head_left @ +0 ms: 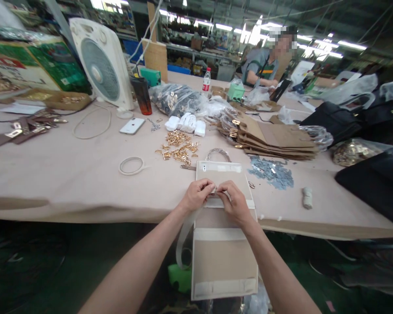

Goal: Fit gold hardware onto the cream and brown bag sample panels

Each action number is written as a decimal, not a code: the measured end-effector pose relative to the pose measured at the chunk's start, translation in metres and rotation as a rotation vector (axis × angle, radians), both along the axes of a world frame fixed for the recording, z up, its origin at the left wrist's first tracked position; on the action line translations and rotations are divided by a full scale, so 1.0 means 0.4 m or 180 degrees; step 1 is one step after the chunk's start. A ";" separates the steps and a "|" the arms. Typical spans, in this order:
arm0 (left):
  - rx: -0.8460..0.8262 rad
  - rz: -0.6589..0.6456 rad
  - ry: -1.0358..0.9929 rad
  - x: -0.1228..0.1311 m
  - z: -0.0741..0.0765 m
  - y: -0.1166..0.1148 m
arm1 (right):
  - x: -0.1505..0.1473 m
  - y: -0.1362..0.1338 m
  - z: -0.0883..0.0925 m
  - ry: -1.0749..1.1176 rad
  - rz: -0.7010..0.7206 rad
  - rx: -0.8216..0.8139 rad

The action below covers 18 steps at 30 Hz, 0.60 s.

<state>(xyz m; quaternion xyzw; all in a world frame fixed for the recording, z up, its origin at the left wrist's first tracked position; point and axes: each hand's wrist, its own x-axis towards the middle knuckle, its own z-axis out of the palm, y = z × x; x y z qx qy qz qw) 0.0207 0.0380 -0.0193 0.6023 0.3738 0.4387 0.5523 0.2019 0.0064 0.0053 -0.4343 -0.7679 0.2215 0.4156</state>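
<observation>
Across the near edge of a long worktable under a pinkish-beige covering, a long, flat beige panel with off-white bands, upper part on the tabletop, lower part out past the edge. Above the panel's middle, a bare left hand and a bare right hand, thumbs and forefingers pinched almost tip to tip on a small light-coloured piece, too small to identify. Beside the panel, below the left wrist, a curved off-white strap; just behind the panel's far end, a coil of thin, pale, shiny strands.

Beyond, to the left, a loose scatter of small gold-coloured metal fittings, several bundled white rolls, a white smartphone and a flat, pale ring of tape. To the right, a spread of small blue-grey pieces in front of a stack of tan bag panels, plus a short, cream-coloured roll nearer the edge.

Farther left, a white box fan, upright near a dark tumbler with a reddish base. At far right, black bags; across the table, a co-worker in a grey-blue shirt, head bowed.
</observation>
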 end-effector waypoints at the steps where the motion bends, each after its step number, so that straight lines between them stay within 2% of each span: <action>1: -0.0022 0.0090 -0.0093 0.000 -0.003 0.002 | -0.007 -0.002 -0.001 0.0108 0.0036 0.0032; 3: -0.0034 0.0156 -0.0152 0.002 -0.004 0.003 | -0.009 0.007 0.006 0.0430 -0.0075 -0.0028; 5: -0.0001 0.0047 -0.0009 0.005 0.000 0.001 | 0.003 0.039 0.022 0.0936 -0.0416 -0.0118; 7: 0.0078 -0.0068 0.0218 0.008 0.007 -0.004 | 0.017 0.090 0.043 0.1438 -0.0706 -0.0165; 9: 0.0211 -0.0169 0.0446 0.010 0.013 -0.009 | 0.024 0.150 0.060 0.1591 -0.0683 -0.0298; 12: 0.0508 -0.0342 0.0734 0.011 0.016 -0.013 | 0.006 0.232 0.067 0.1157 -0.0268 -0.0672; 14: 0.0680 -0.0402 0.0849 0.011 0.015 -0.014 | -0.018 0.275 0.055 0.0748 -0.0064 -0.0734; 18: 0.0825 -0.0431 0.0976 0.011 0.010 -0.013 | -0.052 0.329 0.006 0.0134 -0.0075 -0.0782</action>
